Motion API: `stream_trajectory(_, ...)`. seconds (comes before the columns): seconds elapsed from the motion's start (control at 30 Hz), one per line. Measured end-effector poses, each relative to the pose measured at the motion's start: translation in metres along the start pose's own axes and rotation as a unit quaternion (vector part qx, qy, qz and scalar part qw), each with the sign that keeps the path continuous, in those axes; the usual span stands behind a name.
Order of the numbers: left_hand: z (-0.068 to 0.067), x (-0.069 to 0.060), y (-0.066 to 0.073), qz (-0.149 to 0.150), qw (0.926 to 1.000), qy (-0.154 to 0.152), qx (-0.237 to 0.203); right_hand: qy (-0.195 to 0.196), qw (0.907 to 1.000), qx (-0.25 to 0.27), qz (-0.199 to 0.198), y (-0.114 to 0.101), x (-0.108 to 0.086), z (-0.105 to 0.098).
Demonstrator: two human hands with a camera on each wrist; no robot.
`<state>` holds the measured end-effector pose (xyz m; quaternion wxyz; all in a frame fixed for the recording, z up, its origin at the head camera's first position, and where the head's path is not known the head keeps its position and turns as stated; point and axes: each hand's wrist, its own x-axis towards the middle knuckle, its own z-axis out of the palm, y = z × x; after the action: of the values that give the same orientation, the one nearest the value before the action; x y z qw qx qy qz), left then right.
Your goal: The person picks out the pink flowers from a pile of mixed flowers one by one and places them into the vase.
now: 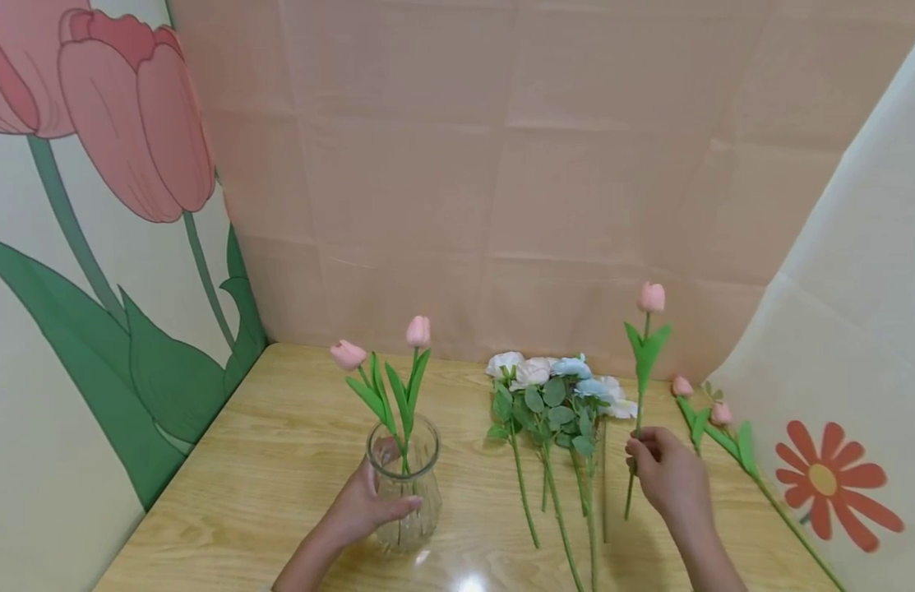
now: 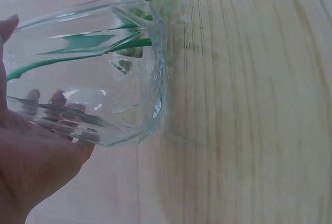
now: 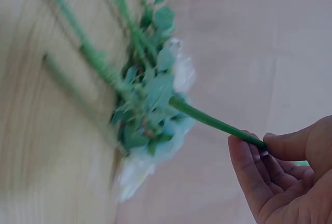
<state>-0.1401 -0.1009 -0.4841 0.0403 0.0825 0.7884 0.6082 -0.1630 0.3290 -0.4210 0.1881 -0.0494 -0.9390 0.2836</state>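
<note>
My left hand (image 1: pixel 372 501) is curled round a clear glass vase (image 1: pixel 427 514) standing on the table; the left wrist view shows fingers through its glass wall (image 2: pixel 119 79). Two pink tulips (image 1: pixel 418 331) with green leaves lean in the vase, their stems inside it. On the right, my right hand (image 1: pixel 672 477) pinches the green stem of another pink tulip (image 1: pixel 651 298), held upright above the table. The right wrist view shows thumb and fingers closed on this stem (image 3: pixel 218 124), whose lower end sticks out free.
Between the hands lies a bunch of white and pale blue flowers (image 1: pixel 533 372) on the wooden table (image 1: pixel 279 460), stems toward me. More pink tulips (image 1: pixel 719 413) lie at the right, beside a flower-printed sheet (image 1: pixel 857 345). A pinkish backdrop (image 1: pixel 457 181) closes off the back.
</note>
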Motion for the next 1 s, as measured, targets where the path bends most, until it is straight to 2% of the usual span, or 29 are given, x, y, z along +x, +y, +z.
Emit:
stream_trajectory(0.33, 0.0, 0.0, -0.002, 0.0, 1.0, -0.001, -0.002, 0.042, 0.9977, 0.021, -0.048, -0.045, -0.011, 0.002)
stream_trajectory(0.63, 0.0, 0.001, -0.003, 0.0, 0.9999, -0.005, -0.012, 0.043, 0.9954, 0.051, -0.069, -0.073, -0.014, 0.007)
stream_trajectory(1.0, 0.001, 0.0, 0.001, -0.005, 0.9999, 0.005, -0.013, 0.055, 0.9905, 0.091, -0.087, -0.106, -0.017, 0.015)
